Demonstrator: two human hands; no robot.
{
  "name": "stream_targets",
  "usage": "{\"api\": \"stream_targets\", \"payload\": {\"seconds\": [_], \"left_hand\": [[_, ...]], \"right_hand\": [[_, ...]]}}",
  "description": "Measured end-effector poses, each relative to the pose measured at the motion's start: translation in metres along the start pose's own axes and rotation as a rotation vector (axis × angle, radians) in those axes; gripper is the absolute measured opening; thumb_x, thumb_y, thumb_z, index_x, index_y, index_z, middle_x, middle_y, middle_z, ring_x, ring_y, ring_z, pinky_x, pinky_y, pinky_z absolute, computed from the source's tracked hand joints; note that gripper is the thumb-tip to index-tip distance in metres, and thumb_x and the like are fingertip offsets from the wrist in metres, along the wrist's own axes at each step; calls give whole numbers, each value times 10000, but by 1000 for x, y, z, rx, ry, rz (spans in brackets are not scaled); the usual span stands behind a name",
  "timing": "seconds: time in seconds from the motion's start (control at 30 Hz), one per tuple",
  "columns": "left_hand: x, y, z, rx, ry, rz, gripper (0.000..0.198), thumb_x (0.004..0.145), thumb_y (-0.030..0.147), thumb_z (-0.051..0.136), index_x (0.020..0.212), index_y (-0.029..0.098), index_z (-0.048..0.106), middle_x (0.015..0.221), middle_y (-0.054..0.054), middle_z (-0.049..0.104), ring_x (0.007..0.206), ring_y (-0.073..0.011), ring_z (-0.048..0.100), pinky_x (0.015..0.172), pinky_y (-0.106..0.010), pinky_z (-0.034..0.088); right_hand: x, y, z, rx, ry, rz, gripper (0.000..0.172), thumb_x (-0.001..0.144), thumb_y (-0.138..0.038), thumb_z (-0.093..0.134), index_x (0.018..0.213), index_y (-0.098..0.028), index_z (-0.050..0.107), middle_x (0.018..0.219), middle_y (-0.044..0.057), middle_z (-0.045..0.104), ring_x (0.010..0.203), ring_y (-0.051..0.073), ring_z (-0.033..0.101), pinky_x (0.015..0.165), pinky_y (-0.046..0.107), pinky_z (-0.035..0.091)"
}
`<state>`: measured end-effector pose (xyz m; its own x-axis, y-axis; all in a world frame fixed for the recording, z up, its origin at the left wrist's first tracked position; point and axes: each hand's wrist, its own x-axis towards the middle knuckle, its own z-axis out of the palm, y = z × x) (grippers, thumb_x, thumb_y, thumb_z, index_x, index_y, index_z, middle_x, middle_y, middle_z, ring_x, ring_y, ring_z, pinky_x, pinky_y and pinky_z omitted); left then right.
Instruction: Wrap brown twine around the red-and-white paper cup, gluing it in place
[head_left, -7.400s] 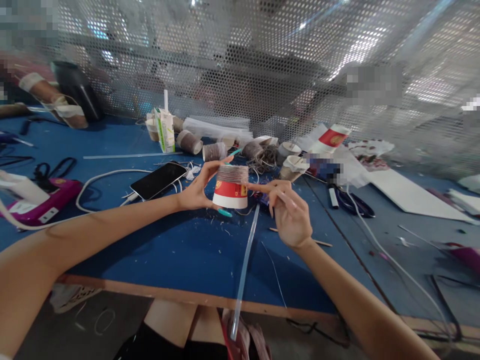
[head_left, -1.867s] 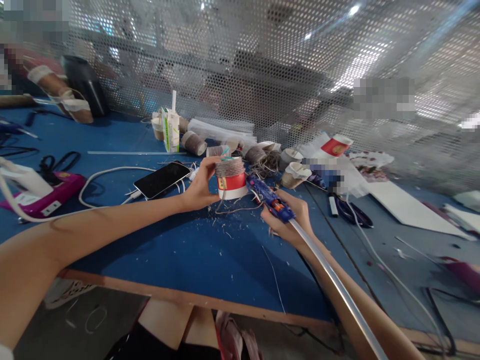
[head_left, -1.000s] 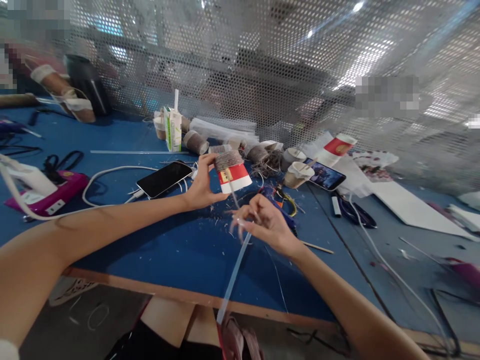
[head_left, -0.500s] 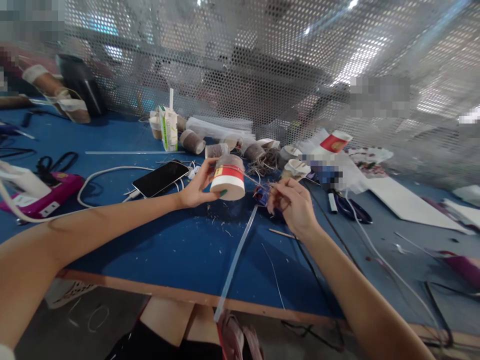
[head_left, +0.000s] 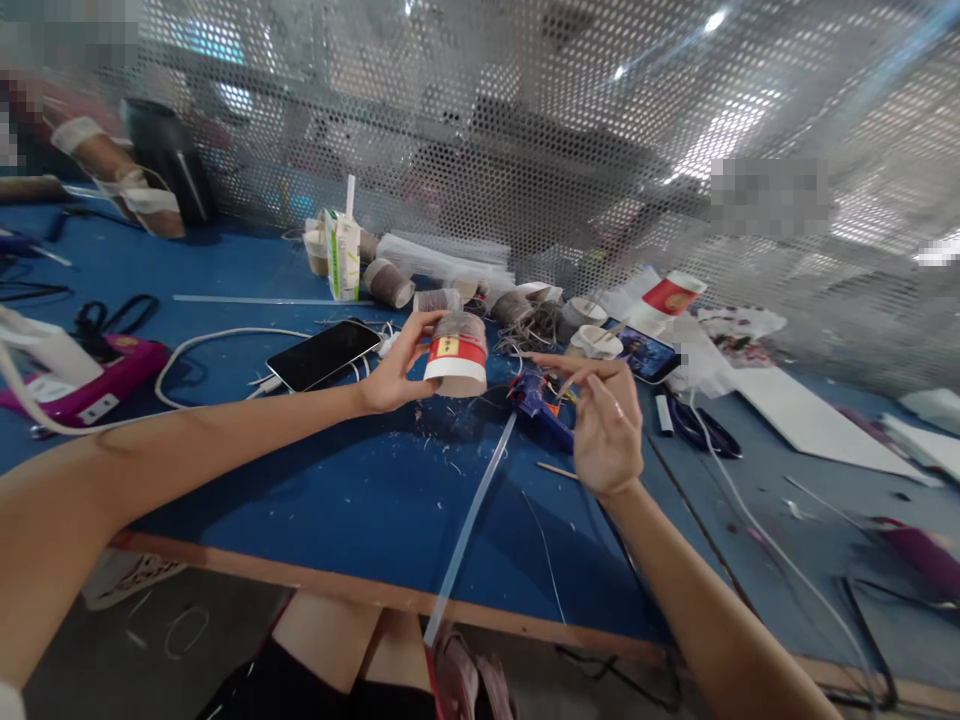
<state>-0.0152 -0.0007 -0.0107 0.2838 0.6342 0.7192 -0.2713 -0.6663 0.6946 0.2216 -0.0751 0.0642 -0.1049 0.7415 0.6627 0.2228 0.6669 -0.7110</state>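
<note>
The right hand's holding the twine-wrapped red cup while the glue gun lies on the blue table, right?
No: in the head view, the left hand, not the right hand, holds the twine-wrapped red cup. The glue gun does lie on the blue table.

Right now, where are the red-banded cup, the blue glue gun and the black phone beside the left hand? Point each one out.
Red-banded cup [head_left: 459, 350]: head view, on the red band.
Blue glue gun [head_left: 532, 397]: head view, on its body.
Black phone [head_left: 324, 355]: head view, mid-screen.
</note>
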Motion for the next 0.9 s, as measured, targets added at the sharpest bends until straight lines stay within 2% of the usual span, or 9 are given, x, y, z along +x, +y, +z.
{"api": "stream_targets", "payload": {"seconds": [0.1,0.17,0.27,0.37,0.47,0.63,0.73,0.8,0.9], "left_hand": [[0,4,1,91,-76,59,817,678,381,789,1387,268,400,1383,-123,447,1319,-330,469,1103,-510,438],[0,4,0,145,-125,104,837,668,333,786,1405,281,395,1382,-117,433,1331,-330,461,1110,-508,441],[0,3,-1,175,-166,150,843,678,308,774,1423,289,381,1367,-114,430,1336,-329,462,1115,-512,446],[-1,2,0,165,-178,167,828,697,315,763,1425,289,372,1383,-117,422,1357,-331,453,1136,-518,434],[-1,1,0,152,-185,172,829,703,316,755,1431,290,359,1394,-118,410,1373,-328,448,1145,-505,435],[0,2,1,169,-186,186,811,721,356,746,1426,285,350,1387,-126,420,1356,-328,467,1140,-513,438],[1,3,1,208,-173,202,808,717,357,755,1417,280,358,1368,-129,438,1330,-327,482,1118,-520,453],[1,4,1,246,-168,214,807,704,346,761,1409,272,374,1338,-127,453,1294,-316,502,1084,-508,480],[2,6,0,307,-179,228,810,691,329,766,1402,259,385,1311,-125,469,1257,-298,516,1049,-486,505]], "right_hand": [[-7,-14,13,211,-164,49,314,898,-559,506,791,-263,489,1008,49,749,1061,278,667,959,476,451],[-12,-19,18,224,-259,119,325,902,-569,506,788,-265,491,983,52,745,1080,290,660,962,482,444],[-16,-18,20,240,-314,194,319,916,-557,500,787,-265,497,873,46,710,1070,294,666,903,447,459],[-15,-12,19,307,-271,168,358,883,-585,529,755,-250,529,765,29,599,1014,302,696,794,391,475],[-11,-4,17,347,-153,161,383,847,-587,551,707,-231,560,713,16,502,937,301,718,690,357,469],[-4,9,11,338,57,189,383,887,-504,446,613,-238,484,637,42,624,714,242,693,615,359,448],[-4,11,10,297,177,118,353,902,-446,437,614,-245,465,592,16,611,615,212,659,604,361,447],[-7,7,11,239,174,23,333,916,-413,450,628,-245,468,609,3,611,638,207,659,644,368,453],[-16,-1,13,-10,-21,-130,342,957,-389,427,652,-244,480,775,32,705,803,221,620,776,405,446]]}}
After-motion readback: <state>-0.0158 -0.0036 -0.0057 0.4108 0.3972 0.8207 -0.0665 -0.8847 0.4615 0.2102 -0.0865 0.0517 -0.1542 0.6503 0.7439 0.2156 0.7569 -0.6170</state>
